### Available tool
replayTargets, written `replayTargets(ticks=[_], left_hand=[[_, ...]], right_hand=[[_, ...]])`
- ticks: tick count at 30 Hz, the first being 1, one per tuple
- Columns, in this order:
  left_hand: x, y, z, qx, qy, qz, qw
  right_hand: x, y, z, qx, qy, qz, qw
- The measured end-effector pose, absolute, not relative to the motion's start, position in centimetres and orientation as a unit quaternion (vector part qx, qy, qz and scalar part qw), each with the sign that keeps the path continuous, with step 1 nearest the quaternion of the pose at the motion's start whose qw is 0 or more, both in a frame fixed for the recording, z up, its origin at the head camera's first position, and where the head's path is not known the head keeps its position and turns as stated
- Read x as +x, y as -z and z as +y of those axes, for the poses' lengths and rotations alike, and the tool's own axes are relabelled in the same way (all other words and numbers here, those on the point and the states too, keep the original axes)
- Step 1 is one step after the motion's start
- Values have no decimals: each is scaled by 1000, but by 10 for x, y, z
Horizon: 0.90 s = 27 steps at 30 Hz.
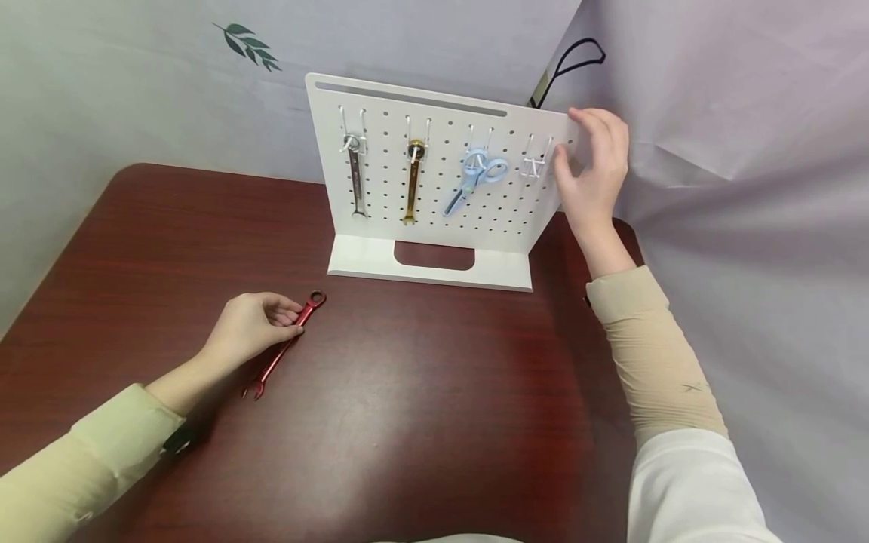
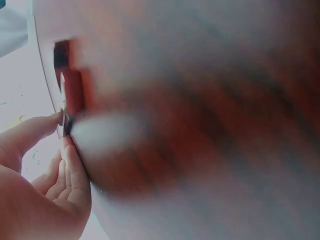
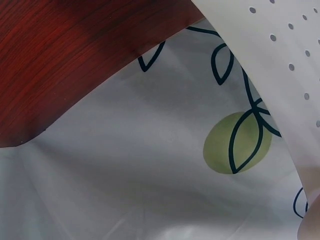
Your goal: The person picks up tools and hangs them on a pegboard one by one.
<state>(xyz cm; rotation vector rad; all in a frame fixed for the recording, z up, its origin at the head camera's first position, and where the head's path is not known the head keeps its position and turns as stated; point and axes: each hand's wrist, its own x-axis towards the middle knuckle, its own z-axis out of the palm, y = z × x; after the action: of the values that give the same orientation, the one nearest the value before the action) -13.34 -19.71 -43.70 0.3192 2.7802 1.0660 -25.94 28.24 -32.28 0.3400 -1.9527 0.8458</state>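
My left hand (image 1: 247, 328) pinches a red combination wrench (image 1: 277, 357) near its ring end between thumb and fingers. The ring end points toward the board, the open end back toward me. The left wrist view shows the left hand (image 2: 50, 185) with the wrench (image 2: 74, 92) blurred at its fingertips. At the upper right corner of the white pegboard (image 1: 380, 192), my right hand (image 1: 597, 170) holds the edge, thumb on the front side. Only a sliver of the right hand (image 3: 311, 222) shows in the right wrist view, beside the pegboard (image 3: 270, 60).
Hooks on the board carry a silver wrench (image 1: 356, 177), a gold wrench (image 1: 413, 185) and light blue scissors (image 1: 468, 181). A bare hook (image 1: 532, 167) sits at right. The board's base (image 1: 366, 256) stands on the dark red table (image 1: 421, 377). Patterned cloth (image 1: 170, 90) hangs behind.
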Motion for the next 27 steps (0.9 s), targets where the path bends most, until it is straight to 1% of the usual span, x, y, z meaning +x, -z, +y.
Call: replayTargets(ticks=[16,27], left_hand=[[-138,432,-195,111,-343,927,105],[-144,428,-192,133,-351,914,156]], right_hand=[[-259,322,283,140,-346,-798,473],[-259,323,283,147,-347,-796,474]])
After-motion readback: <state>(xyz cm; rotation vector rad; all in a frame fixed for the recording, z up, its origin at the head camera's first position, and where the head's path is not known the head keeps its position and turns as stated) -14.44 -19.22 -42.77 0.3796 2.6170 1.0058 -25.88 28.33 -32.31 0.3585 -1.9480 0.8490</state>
